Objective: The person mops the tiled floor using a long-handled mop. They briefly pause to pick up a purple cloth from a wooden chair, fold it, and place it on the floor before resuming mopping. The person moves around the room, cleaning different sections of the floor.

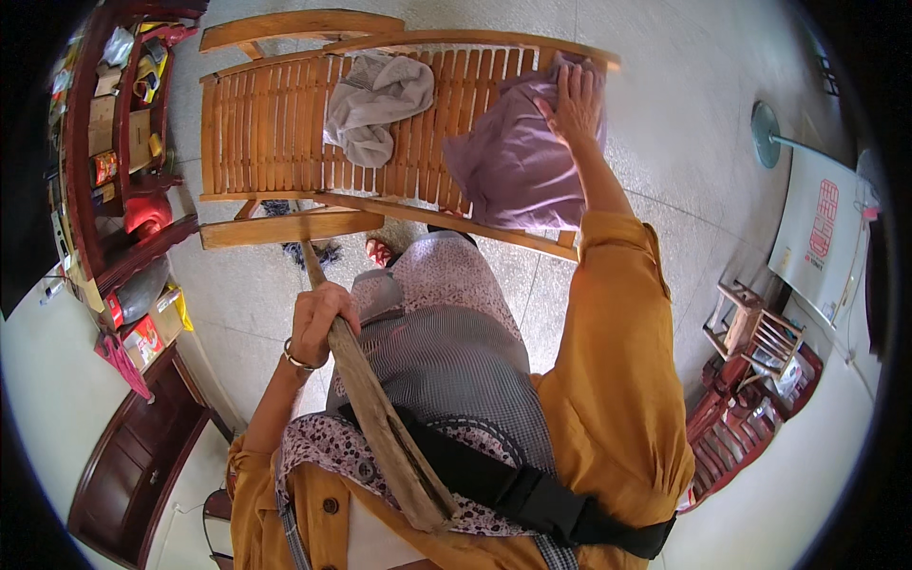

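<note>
Well, my right fingers [576, 85] lie spread open on the purple cloth [518, 157], covering part of it atop the slatted wooden recliner [275, 123]. My left fingers [328, 302] are curled closed round a wooden pole [380, 427], its far end hard to make out at the armrest [256, 232], which partly hides dark strands [323, 255] on the floor.

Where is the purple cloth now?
In the head view, the purple cloth lies at the right end of the slatted wooden chair, under the right hand, with the grey cloth to its left.
</note>
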`<state>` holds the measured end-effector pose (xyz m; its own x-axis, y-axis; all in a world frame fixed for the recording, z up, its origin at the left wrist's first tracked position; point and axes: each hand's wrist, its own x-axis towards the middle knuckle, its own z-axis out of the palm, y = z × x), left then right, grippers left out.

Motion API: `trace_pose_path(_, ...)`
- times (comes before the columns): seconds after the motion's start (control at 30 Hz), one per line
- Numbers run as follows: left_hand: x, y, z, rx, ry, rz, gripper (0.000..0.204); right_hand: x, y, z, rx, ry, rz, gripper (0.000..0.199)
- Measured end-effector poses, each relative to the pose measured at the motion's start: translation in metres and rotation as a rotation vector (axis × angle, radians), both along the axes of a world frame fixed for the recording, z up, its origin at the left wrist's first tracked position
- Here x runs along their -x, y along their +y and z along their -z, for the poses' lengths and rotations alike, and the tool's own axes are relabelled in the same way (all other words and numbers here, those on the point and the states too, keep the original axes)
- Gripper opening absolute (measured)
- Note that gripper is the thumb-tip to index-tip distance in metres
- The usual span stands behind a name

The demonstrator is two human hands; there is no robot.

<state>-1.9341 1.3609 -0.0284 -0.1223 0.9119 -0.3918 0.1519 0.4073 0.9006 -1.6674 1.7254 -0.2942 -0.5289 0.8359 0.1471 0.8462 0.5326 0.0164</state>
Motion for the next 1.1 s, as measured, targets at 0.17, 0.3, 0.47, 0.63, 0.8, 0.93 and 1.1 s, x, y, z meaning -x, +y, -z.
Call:
trace_pose_path(0.17,0.023,-0.016,0.002,-0.191,0.089,0.000,0.055,0.011,-0.047,-0.049,0.025,-0.055,-0.089,0.079)
trace_pose_path(0.3,0.046,-0.025,-0.012,-0.191,-0.006,-0.104,0.064,-0.005,-0.146,-0.044,0.245,-0.100,-0.509,0.058)
trace_pose_path(0.47,0.078,-0.050,-0.031,-0.255,-0.018,-0.135,0.067,-0.014,-0.170,-0.039,0.392,-0.209,-0.494,0.050)
trace_pose_path(0.63,0.104,-0.080,-0.050,-0.402,-0.041,-0.322,0.061,0.040,-0.171,-0.043,0.333,0.191,-0.442,0.042)
trace_pose_path(0.8,0.139,-0.140,-0.053,-0.551,0.002,-0.535,0.056,0.135,-0.168,0.015,0.461,0.536,-0.377,0.035)
trace_pose_path(0.93,0.163,-0.177,-0.056,-0.574,-0.043,-0.526,0.061,0.200,-0.122,0.132,0.397,0.592,-0.105,0.035)
trace_pose_path(1.1,0.166,-0.177,-0.058,-0.618,-0.009,-0.651,0.066,0.242,-0.063,0.159,0.457,0.103,-0.003,0.035)
